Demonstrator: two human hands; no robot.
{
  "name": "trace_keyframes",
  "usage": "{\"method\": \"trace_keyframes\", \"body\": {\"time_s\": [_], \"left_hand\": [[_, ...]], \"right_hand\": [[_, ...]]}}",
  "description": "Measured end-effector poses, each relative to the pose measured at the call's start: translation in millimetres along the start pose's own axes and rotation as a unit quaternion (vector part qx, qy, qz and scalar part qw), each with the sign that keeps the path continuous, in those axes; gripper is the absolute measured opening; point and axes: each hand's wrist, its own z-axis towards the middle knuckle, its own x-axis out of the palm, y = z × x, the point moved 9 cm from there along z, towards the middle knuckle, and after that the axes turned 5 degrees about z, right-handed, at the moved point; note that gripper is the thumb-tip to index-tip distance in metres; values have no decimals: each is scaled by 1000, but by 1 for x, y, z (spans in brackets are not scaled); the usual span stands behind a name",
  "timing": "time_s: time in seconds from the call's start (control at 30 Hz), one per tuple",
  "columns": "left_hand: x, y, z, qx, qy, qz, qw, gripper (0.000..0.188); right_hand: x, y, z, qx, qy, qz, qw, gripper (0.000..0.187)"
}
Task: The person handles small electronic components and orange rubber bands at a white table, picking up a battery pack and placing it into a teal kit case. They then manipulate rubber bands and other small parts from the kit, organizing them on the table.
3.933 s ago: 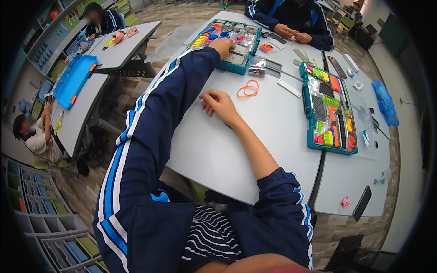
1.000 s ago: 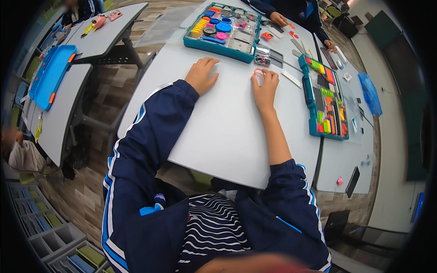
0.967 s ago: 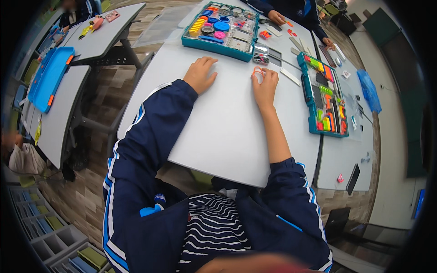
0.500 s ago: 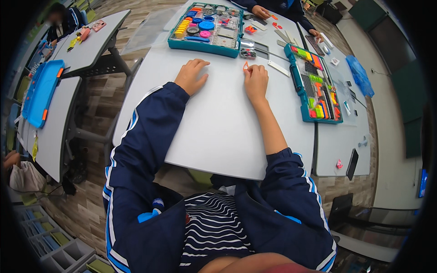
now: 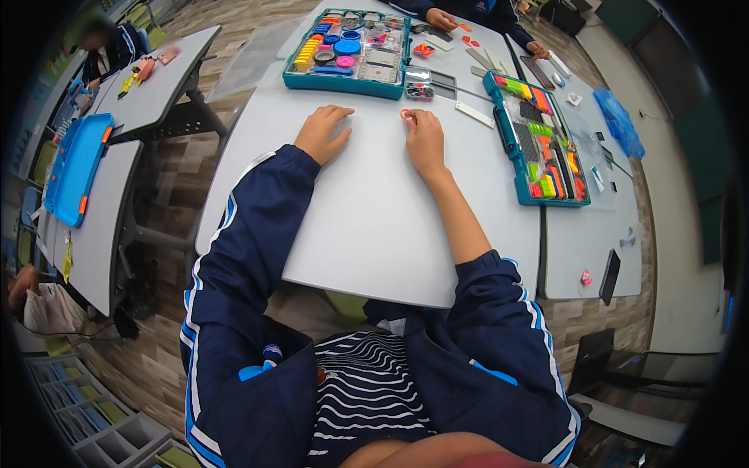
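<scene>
Head view: left hand (image 5: 321,134) at eleven o'clock, fingers loosely spread over the pale table (image 5: 374,226); teal case (image 5: 343,83) of loose parts at twelve; orange band (image 5: 403,114) just past twelve, pinched at the fingertips of the right hand (image 5: 425,144), one o'clock; hands apart; second case (image 5: 526,189) at two.

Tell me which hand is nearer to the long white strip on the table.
Right. The right hand is to the left of the long white strip and a little closer to the person, not touching it; the left hand is farther left, beyond the right hand.
</scene>
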Motion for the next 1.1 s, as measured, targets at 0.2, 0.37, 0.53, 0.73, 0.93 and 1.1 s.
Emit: {"method": "trace_keyframes", "body": {"time_s": [0.2, 0.37, 0.53, 0.73, 0.93, 1.1], "left_hand": [[28, -18, -1, -142, 32, -273, 951, 45], [53, -22, -5, -182, 116, -429, 877, 35], [58, -5, -11, -219, 157, -471, 840, 25], [47, 7, -11, -262, 72, -486, 831, 33], [28, 4, -8, -256, 14, -533, 806, 39], [29, -3, -8, -271, 21, -612, 743, 42]], "right_hand": [[29, 19, -2, 105, 42, 381, 917, 17], [47, 31, -7, 170, 112, 505, 838, 21], [30, 25, -3, 164, 56, 477, 861, 21], [26, 33, -3, 160, 62, 456, 873, 20], [34, 46, -8, 169, 116, 454, 867, 18], [25, 45, -6, 94, 67, 306, 945, 16]]}}
